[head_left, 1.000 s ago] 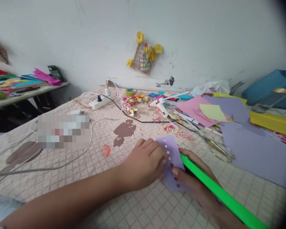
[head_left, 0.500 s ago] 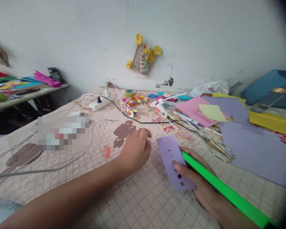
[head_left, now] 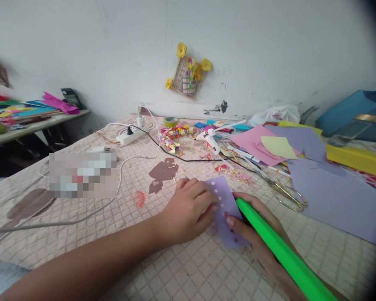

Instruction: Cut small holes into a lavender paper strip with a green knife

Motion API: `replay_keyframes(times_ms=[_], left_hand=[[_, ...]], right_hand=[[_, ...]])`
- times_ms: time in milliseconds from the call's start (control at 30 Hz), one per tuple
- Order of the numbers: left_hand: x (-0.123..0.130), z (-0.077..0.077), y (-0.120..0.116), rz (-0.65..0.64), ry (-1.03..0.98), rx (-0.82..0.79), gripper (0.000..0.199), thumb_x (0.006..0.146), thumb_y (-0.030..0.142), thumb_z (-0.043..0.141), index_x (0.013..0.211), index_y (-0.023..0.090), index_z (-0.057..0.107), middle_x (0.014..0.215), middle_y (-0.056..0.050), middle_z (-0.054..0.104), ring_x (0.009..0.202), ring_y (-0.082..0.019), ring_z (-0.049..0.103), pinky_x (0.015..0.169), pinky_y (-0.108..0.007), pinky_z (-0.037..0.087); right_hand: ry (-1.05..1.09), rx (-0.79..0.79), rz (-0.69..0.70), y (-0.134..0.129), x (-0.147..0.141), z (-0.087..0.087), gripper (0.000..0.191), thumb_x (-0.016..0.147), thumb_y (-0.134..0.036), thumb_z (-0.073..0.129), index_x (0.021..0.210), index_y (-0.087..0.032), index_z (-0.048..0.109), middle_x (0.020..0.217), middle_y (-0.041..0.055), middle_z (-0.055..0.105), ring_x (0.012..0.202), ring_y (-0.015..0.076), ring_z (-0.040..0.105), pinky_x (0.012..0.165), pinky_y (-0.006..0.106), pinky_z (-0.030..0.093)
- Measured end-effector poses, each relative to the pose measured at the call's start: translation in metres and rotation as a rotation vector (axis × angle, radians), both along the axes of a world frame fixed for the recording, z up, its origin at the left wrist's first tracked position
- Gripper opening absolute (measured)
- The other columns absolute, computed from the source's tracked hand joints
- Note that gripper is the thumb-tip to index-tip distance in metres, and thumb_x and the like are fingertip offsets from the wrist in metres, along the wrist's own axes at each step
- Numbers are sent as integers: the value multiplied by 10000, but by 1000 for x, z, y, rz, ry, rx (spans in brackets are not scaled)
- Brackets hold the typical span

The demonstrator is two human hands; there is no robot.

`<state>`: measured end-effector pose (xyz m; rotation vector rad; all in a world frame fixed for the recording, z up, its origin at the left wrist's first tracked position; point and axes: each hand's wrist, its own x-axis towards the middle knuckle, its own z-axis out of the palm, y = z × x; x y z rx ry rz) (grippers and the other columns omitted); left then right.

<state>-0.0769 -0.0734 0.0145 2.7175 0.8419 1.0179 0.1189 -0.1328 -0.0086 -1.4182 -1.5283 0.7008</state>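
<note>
A purple paper strip (head_left: 226, 196) with a row of small round holes leans at a slant above the table. My right hand (head_left: 260, 234) is closed round a long bright green tool (head_left: 278, 246), whose working end is hidden. The thumb of that hand also presses on the strip's face. My left hand (head_left: 191, 209) has its fingers curled over the strip's left edge, with the fingertips partly out of sight. Gold-handled scissors (head_left: 288, 195) lie to the right on the patterned tablecloth (head_left: 175, 267).
A white glue gun (head_left: 210, 140) stands behind the strip, its black cord crossing the table. Paper scraps (head_left: 175, 136) and green tape (head_left: 171, 121) lie at the back. Purple sheets (head_left: 335, 196) cover the right side. A white power strip (head_left: 130, 136) and cables are at left.
My left hand has moved right, from beside the strip onto its left edge. My right hand still holds the strip and the green tool, which have tilted slightly.
</note>
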Motion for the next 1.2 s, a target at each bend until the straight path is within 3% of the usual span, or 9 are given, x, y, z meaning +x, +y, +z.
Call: replay_keyframes(times_ms=[100, 267, 400, 533, 700, 833, 1100, 1200], left_hand=[[4, -5, -4, -83, -23, -21, 117, 866, 244, 524, 907, 184, 616, 850, -21, 621, 817, -163, 519, 786, -357, 324], [5, -7, -6, -65, -67, 77, 141, 883, 228, 506, 846, 173, 631, 800, -23, 621, 771, -151, 509, 768, -360, 329], [4, -6, -9, -36, 2, 187, 187, 893, 189, 472, 788, 159, 623, 750, -28, 606, 754, -156, 497, 757, -367, 331], [8, -9, -11, 13, 82, 195, 223, 899, 201, 448, 724, 148, 577, 752, -36, 588, 744, -162, 485, 715, -352, 332], [12, -9, -13, 17, 113, 92, 207, 880, 220, 427, 725, 147, 542, 757, -45, 576, 753, -172, 486, 704, -343, 344], [14, -5, -17, 18, 113, -10, 174, 858, 208, 417, 732, 149, 521, 783, -53, 578, 754, -172, 482, 710, -344, 350], [14, -4, -18, -33, 36, -148, 73, 782, 145, 457, 712, 164, 469, 783, -29, 570, 748, -158, 488, 704, -332, 341], [12, -2, -17, -57, -30, -172, 74, 799, 132, 454, 743, 169, 483, 787, -21, 572, 771, -155, 492, 721, -329, 347]], right_hand=[[-118, 29, 10, -4, 0, 1, 423, 767, -358, 662, 1177, -316, 568, 799, 12, 699, 690, 217, 672, 579, 304, 538], [-187, 83, 21, -9, -5, 1, 426, 789, -335, 644, 1204, -308, 554, 822, 5, 711, 628, 191, 669, 619, 310, 566], [-185, 143, -2, -8, -7, 0, 370, 797, -325, 636, 1159, -290, 569, 918, 23, 713, 744, 209, 685, 702, 327, 573], [-180, 101, 46, -7, -7, -1, 343, 823, -321, 612, 1156, -269, 550, 949, 36, 706, 822, 216, 681, 735, 329, 572], [-136, 39, 5, -9, -11, 1, 332, 840, -325, 588, 1163, -274, 530, 1017, 46, 690, 792, 194, 679, 667, 297, 583], [-66, 77, 0, -10, -16, 3, 319, 827, -286, 593, 1142, -297, 540, 1022, 33, 691, 834, 199, 683, 681, 289, 590], [-64, 147, 5, -11, -17, 4, 270, 839, -272, 568, 1106, -308, 545, 1019, 15, 683, 828, 175, 677, 679, 256, 569], [-69, 102, -13, -10, -15, 7, 277, 838, -291, 579, 1113, -300, 541, 978, 19, 688, 829, 191, 672, 664, 273, 559]])
